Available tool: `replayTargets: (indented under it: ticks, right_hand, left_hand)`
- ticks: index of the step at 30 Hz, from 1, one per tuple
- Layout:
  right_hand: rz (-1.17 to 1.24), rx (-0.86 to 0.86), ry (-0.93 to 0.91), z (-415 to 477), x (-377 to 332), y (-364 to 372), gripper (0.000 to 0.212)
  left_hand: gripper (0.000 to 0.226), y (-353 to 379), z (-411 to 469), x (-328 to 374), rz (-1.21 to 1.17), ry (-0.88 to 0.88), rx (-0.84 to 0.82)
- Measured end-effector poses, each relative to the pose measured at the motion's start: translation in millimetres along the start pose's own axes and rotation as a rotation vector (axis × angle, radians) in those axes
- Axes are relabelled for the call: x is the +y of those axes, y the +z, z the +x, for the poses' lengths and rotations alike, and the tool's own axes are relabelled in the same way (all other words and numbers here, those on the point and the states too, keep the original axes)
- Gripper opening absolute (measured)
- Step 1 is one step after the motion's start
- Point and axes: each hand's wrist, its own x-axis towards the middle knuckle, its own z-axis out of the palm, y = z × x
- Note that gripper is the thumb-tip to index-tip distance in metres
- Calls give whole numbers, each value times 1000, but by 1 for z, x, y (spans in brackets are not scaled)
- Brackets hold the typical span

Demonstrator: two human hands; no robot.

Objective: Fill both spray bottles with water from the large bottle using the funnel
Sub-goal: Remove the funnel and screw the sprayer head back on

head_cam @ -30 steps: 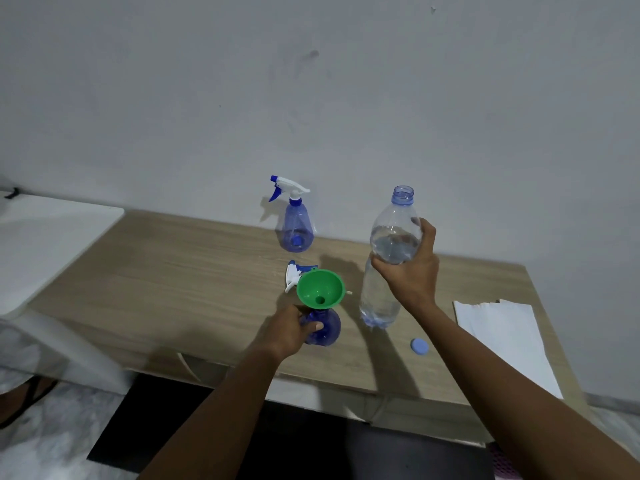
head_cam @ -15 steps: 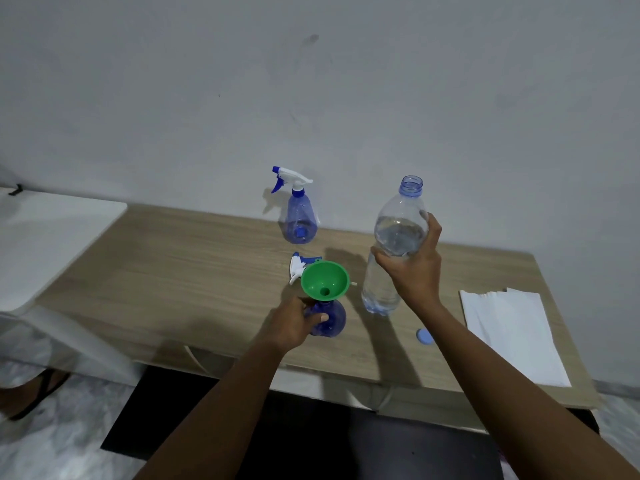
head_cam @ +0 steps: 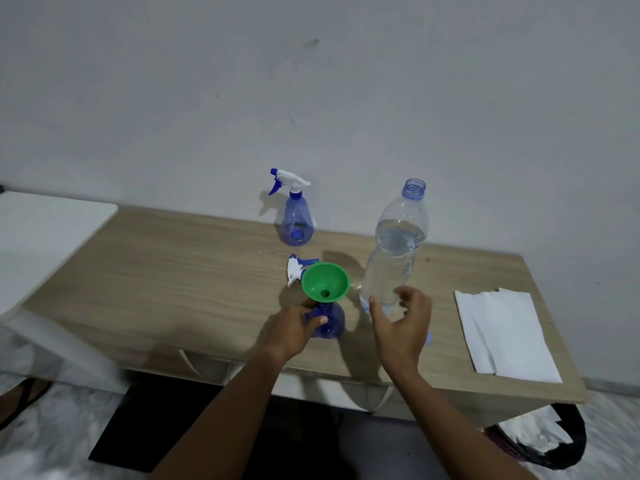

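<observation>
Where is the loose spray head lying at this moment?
In the head view, the loose spray head lies on the wooden table, just behind the green funnel on its left, in front of the upright spray bottle.

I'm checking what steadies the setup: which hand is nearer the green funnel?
Left. The left hand grips the spray bottle just under the funnel; the right hand is farther right, open by the large bottle.

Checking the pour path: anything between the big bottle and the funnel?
Nothing visible. The big bottle stands uncapped right of the funnel, whose mouth is clear; the left hand holds the spray bottle beneath.
</observation>
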Motion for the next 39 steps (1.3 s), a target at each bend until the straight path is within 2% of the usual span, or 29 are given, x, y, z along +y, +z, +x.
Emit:
replayTargets:
  ticks: [2, 3, 4, 7, 9, 12, 16, 22, 26, 29, 32, 39]
  right_hand:
    - [87, -165, -23, -10, -3, 7, 35]
    - [142, -270, -3, -12, -7, 10, 38]
    - [180, -371, 9, -11, -11, 13, 47]
    - [228, -619, 44, -5, -20, 23, 95]
    - [233, -686, 94, 1, -22, 30, 114]
    - [242, -659, 140, 6, -23, 37, 113]
    - [295, -624, 129, 7, -30, 40, 75]
    - [325, -562, 164, 0, -39, 46, 67]
    - [396, -504, 191, 2, -54, 49, 62]
    - [435, -415, 191, 8, -63, 47, 59]
    - [361, -364, 166, 15, -56, 45, 60]
    - [-103, -500, 177, 2, -10, 54, 72]
  left_hand:
    - [45, -1, -2, 2, 28, 7, -1]
    - [46, -2, -3, 2, 43, 8, -1]
    - [43, -3, -4, 3, 58, 10, -3]
    - [25, -7, -9, 7, 103, 5, -14]
    - [30, -10, -9, 8, 125, 18, -32]
    - [32, -13, -6, 4, 133, 28, -50]
    - [24, -18, -4, -1, 119, 55, -79]
    - [29, -27, -4, -7, 102, 123, -78]
    - [3, -32, 9, -26, 102, 153, -115]
    - [30, -36, 16, -41, 77, 197, -140]
    - [46, -45, 20, -51, 59, 212, -126]
    - [43, -62, 23, -68, 4, 186, -117]
